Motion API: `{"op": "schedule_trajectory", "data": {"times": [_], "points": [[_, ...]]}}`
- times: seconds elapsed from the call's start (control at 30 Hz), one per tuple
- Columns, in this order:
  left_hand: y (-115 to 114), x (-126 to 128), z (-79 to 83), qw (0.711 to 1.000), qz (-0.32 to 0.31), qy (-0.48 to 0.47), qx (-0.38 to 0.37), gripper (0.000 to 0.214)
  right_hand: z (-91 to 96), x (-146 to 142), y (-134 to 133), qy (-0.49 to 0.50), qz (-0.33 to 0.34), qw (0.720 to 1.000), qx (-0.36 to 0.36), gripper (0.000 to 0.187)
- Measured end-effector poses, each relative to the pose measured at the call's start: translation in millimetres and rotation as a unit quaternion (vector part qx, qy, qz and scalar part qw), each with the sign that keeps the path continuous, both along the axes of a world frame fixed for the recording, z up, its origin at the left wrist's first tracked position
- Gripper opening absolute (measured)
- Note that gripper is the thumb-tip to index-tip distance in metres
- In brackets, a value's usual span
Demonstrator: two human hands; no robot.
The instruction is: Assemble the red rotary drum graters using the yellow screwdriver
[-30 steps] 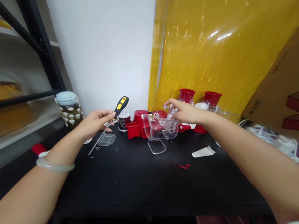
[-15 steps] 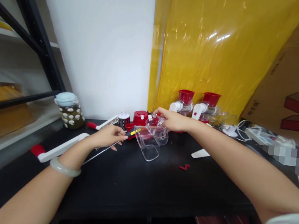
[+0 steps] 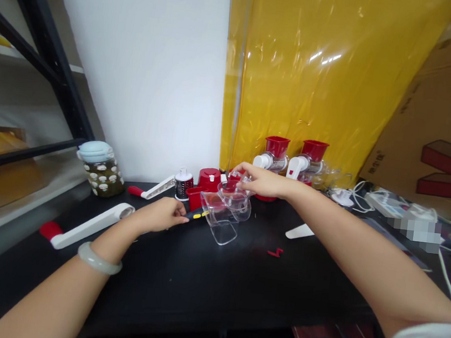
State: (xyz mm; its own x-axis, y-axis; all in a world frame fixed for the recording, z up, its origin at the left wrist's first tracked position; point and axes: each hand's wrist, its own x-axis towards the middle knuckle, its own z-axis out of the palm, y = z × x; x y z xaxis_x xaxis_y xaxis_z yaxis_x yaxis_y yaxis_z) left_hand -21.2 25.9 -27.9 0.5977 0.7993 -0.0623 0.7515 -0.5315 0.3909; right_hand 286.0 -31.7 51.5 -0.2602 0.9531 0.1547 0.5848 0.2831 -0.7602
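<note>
My left hand point(image 3: 161, 215) rests low on the black table point(image 3: 213, 276), fingers closed round a screwdriver point(image 3: 198, 215) whose black and yellow handle sticks out to the right, lying nearly flat. My right hand point(image 3: 259, 179) reaches to the back of the table and grips the top of a clear plastic housing point(image 3: 224, 212) that stands there, tilted toward me. Red parts point(image 3: 208, 180) sit just behind the housing.
Two assembled red and white grinders point(image 3: 291, 160) stand against the yellow plastic sheet. Two white cranks with red knobs point(image 3: 84, 223) lie at left, near a lidded jar point(image 3: 101, 168). A white piece point(image 3: 300, 232) and a small red scrap point(image 3: 275, 252) lie at right; cables and a cardboard box beyond.
My left hand has dropped from a raised hold to the table, turning the screwdriver from upright to nearly flat. My right hand and the clear housing have shifted slightly left.
</note>
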Motion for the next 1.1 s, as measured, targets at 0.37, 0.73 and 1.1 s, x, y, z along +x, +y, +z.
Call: {"op": "schedule_trajectory", "data": {"times": [0.37,0.73,1.1], "points": [[-2,4,-2.7,0.998,-0.008,0.034,0.051,0.035,-21.1,30,28,0.461,0.07,0.885,0.009,0.043],[-5,8,-4.7,0.995,-0.008,0.05,0.082,0.027,-35.9,36,49,0.625,0.065,0.775,0.063,0.035],[-8,10,-3.9,0.993,-0.01,0.062,0.097,0.024,-26.3,47,36,0.633,0.062,0.771,0.033,0.038]]}}
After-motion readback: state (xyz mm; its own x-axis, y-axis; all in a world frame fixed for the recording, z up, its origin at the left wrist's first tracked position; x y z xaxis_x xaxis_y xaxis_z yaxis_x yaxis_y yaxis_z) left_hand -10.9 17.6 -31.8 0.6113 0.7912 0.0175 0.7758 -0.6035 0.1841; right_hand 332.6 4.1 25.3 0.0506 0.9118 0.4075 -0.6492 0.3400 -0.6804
